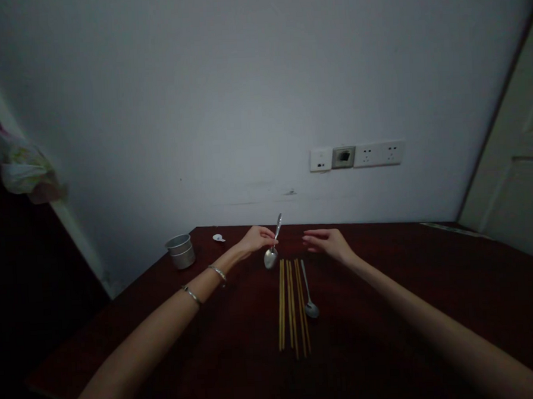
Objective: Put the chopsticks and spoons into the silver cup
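My left hand [256, 239] pinches a metal spoon [271, 258] near the middle of its handle, with the bowl pointing down toward me and the handle tilted up. My right hand [326, 243] is off to the right, its fingers stretched out and holding nothing. Between and below the hands, several wooden chopsticks [292, 305] lie side by side on the dark table, pointing away from me. A second metal spoon [311, 309] rests just right of them, bowl toward me.
A metal cup [180, 251] stands at the table's left edge. Near it lies a small white piece [218, 238], perhaps a spoon. The dark red table [387, 288] meets a wall with sockets [357, 156]. A plastic bag [23, 164] hangs at far left.
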The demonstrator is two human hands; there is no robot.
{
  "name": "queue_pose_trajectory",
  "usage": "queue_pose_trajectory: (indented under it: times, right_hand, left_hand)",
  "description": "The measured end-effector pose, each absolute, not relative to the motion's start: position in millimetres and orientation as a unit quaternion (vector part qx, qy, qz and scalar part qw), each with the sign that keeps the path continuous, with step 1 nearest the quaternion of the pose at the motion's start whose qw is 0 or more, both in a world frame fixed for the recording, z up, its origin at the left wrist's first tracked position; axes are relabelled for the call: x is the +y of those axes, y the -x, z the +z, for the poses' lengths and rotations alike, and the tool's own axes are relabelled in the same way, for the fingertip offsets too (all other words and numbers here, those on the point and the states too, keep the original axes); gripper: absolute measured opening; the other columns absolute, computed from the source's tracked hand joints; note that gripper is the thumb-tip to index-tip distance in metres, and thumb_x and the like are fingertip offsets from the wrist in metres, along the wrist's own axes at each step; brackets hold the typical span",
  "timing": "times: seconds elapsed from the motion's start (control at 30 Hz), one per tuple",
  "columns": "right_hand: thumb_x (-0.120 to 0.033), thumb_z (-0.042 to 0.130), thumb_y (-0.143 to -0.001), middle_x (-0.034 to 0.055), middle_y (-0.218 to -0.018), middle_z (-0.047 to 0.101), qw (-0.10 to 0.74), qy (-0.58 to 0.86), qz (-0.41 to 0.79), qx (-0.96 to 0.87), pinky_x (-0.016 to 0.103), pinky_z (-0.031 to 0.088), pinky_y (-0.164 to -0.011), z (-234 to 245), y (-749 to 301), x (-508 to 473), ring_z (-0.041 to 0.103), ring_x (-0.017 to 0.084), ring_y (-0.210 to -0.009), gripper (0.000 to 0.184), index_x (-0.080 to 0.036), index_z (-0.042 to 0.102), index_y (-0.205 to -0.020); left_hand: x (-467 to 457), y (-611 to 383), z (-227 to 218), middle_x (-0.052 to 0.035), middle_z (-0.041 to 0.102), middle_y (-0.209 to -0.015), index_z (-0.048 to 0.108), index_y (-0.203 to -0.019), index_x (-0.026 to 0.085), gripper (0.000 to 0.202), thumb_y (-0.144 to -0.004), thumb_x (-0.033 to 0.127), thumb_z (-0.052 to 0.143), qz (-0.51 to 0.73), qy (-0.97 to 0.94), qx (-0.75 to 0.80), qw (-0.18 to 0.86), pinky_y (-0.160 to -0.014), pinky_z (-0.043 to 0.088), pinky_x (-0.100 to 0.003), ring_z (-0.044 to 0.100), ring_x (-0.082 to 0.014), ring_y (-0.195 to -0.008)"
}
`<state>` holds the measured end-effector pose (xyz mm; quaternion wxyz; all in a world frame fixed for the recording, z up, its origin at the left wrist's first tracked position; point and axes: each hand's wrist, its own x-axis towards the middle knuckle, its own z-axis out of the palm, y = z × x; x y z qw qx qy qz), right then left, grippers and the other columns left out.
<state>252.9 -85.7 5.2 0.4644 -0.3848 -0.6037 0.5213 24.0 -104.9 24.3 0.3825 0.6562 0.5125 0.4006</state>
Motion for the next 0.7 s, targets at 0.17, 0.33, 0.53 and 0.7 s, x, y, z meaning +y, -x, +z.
queue_pose_trajectory:
  times: [0.17, 0.33, 0.53, 0.7]
  right_hand:
    - [-0.015, 0.069, -0.063, 0.0093, -0.08, 0.068, 0.499, 0.364, 0.591, -0.518, 0.024, 0.055, -0.061, 9.1, -253.7, -91.8, 0.065, 0.017, -0.07, 0.024, -0.01, 0.063, -0.085]
    - [-0.015, 0.069, -0.062, 0.0078, -0.074, 0.068, 0.517, 0.379, 0.587, -0.495, 0.022, 0.055, -0.059, 6.7, -264.9, -87.2, 0.064, 0.015, -0.065, 0.02, -0.01, 0.063, -0.081]
    - [-0.016, 0.071, -0.06, 0.004, -0.061, 0.065, 0.511, 0.398, 0.568, -0.508, 0.017, 0.052, -0.051, -1.0, -271.1, -78.6, 0.06, 0.009, -0.052, 0.012, -0.01, 0.064, -0.068]
    - [-0.018, 0.072, -0.059, 0.0019, -0.057, 0.063, 0.467, 0.411, 0.582, -0.523, 0.015, 0.051, -0.049, -6.5, -271.2, -75.8, 0.057, 0.007, -0.048, 0.014, -0.009, 0.065, -0.067]
  left_hand:
    - [-104.7, -75.4, 8.8, -0.0019, 0.06, -0.057, 0.061, -0.069, 0.01, 0.02, -0.054, 0.02, 0.071, 0.435, -0.624, 0.466, 0.453, -0.051, 0.038, -0.02, 0.052, -0.0081, -0.051]
    - [-111.2, -105.2, -1.6, -0.0006, 0.058, -0.054, 0.061, -0.066, 0.011, 0.019, -0.052, 0.019, 0.072, 0.442, -0.608, 0.443, 0.489, -0.048, 0.036, -0.019, 0.05, -0.0076, -0.047]
    - [-116.4, -122.2, -11.5, -0.0016, 0.058, -0.053, 0.06, -0.061, 0.011, 0.012, -0.055, 0.017, 0.069, 0.437, -0.606, 0.434, 0.504, -0.05, 0.037, -0.02, 0.051, -0.0076, -0.048]
    - [-113.2, -124.8, -21.1, -0.0023, 0.059, -0.054, 0.06, -0.061, 0.011, 0.013, -0.055, 0.018, 0.069, 0.426, -0.613, 0.429, 0.509, -0.05, 0.037, -0.02, 0.052, -0.0088, -0.049]
